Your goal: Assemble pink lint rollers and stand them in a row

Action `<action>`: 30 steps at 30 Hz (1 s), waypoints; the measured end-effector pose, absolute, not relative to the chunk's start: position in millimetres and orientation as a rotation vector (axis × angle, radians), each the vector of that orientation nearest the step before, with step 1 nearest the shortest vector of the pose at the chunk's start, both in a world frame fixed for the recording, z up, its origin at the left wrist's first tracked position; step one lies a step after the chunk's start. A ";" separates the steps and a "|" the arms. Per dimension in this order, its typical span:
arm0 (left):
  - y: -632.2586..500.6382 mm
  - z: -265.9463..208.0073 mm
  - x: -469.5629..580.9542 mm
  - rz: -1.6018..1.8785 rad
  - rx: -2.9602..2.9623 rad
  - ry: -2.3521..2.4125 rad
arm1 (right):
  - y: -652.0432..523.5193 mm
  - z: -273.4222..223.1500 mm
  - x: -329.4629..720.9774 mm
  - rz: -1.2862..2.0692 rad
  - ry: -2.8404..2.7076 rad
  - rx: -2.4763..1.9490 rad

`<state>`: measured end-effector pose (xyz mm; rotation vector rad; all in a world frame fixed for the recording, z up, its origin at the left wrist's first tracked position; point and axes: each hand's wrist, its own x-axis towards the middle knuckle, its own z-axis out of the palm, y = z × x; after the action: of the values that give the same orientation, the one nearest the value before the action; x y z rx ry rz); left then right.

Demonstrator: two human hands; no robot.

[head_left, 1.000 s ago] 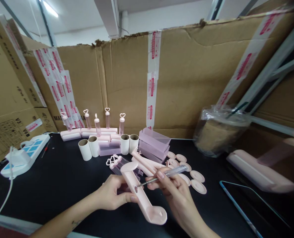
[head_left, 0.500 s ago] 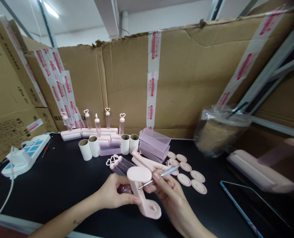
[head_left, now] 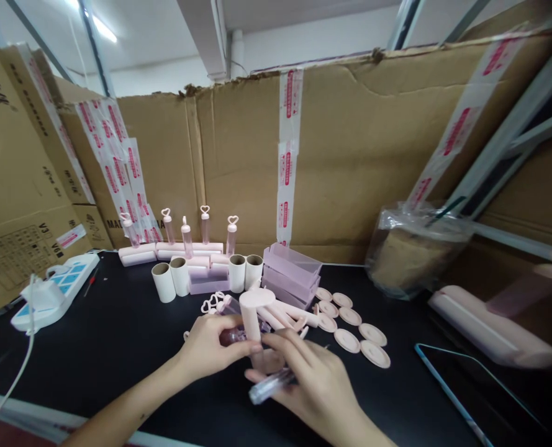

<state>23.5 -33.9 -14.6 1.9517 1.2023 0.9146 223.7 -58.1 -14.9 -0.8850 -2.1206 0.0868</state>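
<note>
My left hand [head_left: 213, 347] is closed around a pale pink plastic piece [head_left: 256, 301] with wide rounded ends, held above the black tabletop. A shiny, dark translucent bit shows between its thumb and fingers; I cannot make out what it is. My right hand [head_left: 325, 379] presses its fingertips to the lower part of the pink piece. Tucked in that same hand is a small screwdriver with a clear handle [head_left: 271, 386], the handle towards the lower left and its shaft hidden. Just behind the hands lie pink bars [head_left: 298, 312] and heart-topped tubes [head_left: 214, 302].
Pink discs [head_left: 347, 340] lie right of the hands. White cardboard tubes [head_left: 164, 284] and lilac trays [head_left: 289, 276] stand behind. A tablet-like device [head_left: 471, 385], a bagged drink cup [head_left: 410, 254], a power strip [head_left: 54, 298] and a cardboard wall [head_left: 238, 161] surround the workspace.
The screwdriver has swung from pointing at the pink piece to lying back in my right hand, handle low and left. My right fingers have moved onto the piece, which has turned.
</note>
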 end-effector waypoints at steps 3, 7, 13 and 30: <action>-36.7 -16.4 23.5 0.832 1.995 1.175 | -58.3 -23.7 216.0 0.042 -2.142 -0.949; -38.2 -15.3 15.5 0.783 2.230 1.234 | -48.9 -15.5 228.2 -0.049 -2.064 -0.984; -32.3 -4.5 1.8 0.458 2.638 0.973 | -22.9 18.0 255.8 -0.244 -2.100 -1.440; -22.6 -22.1 0.4 0.178 2.835 1.068 | 3.5 10.1 240.0 -0.296 -2.280 -1.880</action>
<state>0.4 -22.6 -22.1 2.8349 1.0678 0.1781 240.0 3.5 10.1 -1.8796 -2.2796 -0.2964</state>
